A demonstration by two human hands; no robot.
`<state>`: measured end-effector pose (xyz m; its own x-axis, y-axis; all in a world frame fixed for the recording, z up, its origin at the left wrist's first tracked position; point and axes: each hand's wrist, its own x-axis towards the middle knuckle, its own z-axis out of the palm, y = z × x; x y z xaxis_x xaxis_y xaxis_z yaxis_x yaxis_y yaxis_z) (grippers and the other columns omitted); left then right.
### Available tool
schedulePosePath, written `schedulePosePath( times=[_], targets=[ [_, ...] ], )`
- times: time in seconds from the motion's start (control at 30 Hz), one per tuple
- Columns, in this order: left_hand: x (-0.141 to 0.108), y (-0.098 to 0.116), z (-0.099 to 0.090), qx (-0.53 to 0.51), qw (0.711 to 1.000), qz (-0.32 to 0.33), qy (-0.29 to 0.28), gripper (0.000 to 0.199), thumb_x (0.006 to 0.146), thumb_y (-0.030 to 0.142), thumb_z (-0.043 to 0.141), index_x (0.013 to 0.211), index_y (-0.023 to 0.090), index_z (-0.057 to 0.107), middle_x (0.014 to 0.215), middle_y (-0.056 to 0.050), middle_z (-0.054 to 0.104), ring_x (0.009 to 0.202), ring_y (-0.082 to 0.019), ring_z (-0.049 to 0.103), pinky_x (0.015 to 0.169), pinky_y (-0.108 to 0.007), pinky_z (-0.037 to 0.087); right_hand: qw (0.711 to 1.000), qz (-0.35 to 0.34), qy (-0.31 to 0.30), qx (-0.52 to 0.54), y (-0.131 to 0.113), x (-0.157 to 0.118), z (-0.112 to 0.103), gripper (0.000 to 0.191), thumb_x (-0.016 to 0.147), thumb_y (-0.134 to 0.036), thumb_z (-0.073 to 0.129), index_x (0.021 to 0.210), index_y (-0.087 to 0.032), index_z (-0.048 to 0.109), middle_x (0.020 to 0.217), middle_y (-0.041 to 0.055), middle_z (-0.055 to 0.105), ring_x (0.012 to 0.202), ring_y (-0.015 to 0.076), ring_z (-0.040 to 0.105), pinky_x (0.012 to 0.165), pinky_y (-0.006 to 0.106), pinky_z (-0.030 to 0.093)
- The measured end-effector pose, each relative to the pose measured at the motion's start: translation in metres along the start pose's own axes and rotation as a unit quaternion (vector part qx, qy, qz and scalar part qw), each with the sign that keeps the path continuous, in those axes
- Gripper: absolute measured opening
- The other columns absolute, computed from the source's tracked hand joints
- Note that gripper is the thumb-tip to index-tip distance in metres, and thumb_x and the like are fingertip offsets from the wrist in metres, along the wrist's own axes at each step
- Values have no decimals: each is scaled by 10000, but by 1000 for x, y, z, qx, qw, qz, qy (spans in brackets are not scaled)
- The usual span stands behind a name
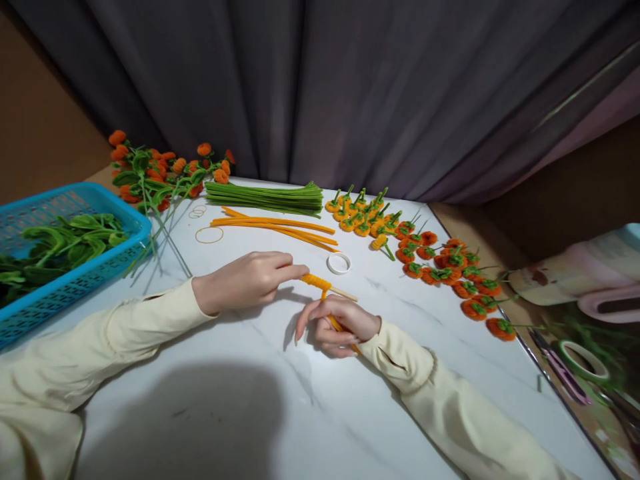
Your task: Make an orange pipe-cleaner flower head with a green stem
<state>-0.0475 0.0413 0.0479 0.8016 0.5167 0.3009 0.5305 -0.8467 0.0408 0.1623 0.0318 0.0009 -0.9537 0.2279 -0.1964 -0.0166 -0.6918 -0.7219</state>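
The left hand point(255, 280) pinches the left end of a thin stick point(345, 294), over the middle of the white tabletop point(225, 400). A fuzzy yellow strip point(315, 281) is wrapped round the stick in a row of close loops. The right hand point(343, 323) is curled shut around the loose tail of that strip, just below the stick and nearer. So part of the strip is wound on, and part is not. The stick's right end is bare.

Farther off, a few orange-yellow strips point(280, 225) lie flat and not wound up. Behind them is a big pile of straight green strips point(265, 198). A white ring point(339, 264) sits just beyond the stick.

On the far right there are lots of little yellow pumpkins point(363, 229) and orange pumpkins point(447, 260) with green tops, and they look made already. At the far left, more orange ones are on leafy stems point(160, 173). Green leaves point(80, 240) fill part of the blue basket point(90, 283) at the left.
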Motion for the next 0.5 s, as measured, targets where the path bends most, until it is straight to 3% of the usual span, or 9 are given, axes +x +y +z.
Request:
schedulePosePath(
  times=[0.17, 0.5],
  targets=[
    [-1, 1, -9, 100, 993, 44, -45, 392, 716, -12, 367, 1030, 143, 543, 738, -49, 538, 624, -156, 503, 532, -230, 360, 1000, -8, -16, -1, 0, 1, -1, 357, 793, -156, 304, 853, -14, 626, 282, -84, 277, 217, 77, 164, 245, 176, 269],
    [-1, 1, -33, 12, 979, -9, -203, 404, 625, -8, 431, 948, 178, 588, 631, -6, 512, 476, -123, 455, 448, -231, 251, 997, 29, -65, 32, 2, 1, -8, 369, 824, -183, 299, 897, -2, 612, 295, -82, 290, 223, 81, 173, 237, 169, 243]
  ],
)
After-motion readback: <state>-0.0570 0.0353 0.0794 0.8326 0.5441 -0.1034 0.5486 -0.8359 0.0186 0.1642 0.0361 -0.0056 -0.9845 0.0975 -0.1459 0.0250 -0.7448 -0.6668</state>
